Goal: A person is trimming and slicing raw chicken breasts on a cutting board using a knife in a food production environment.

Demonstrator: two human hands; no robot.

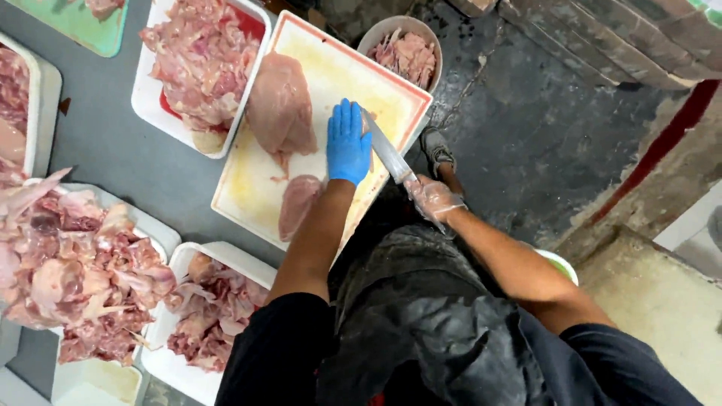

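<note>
My left hand [347, 143], in a blue glove, lies flat on a white cutting board with a red rim [342, 71], fingers together and holding nothing. My right hand [434, 198], in a clear plastic glove, grips the handle of a knife [386, 149] whose blade slants across the board's edge beside the blue glove. A large raw chicken breast [280, 105] rests on the board left of the glove. A smaller piece of raw meat [298, 203] lies near the board's lower edge by my left forearm.
White trays heaped with raw chicken scraps [201, 56] [79, 267] [210, 308] surround the board on a grey table [120, 150]. A round bowl of meat pieces [406, 53] stands at the board's far corner. Dark wet floor [526, 120] lies to the right.
</note>
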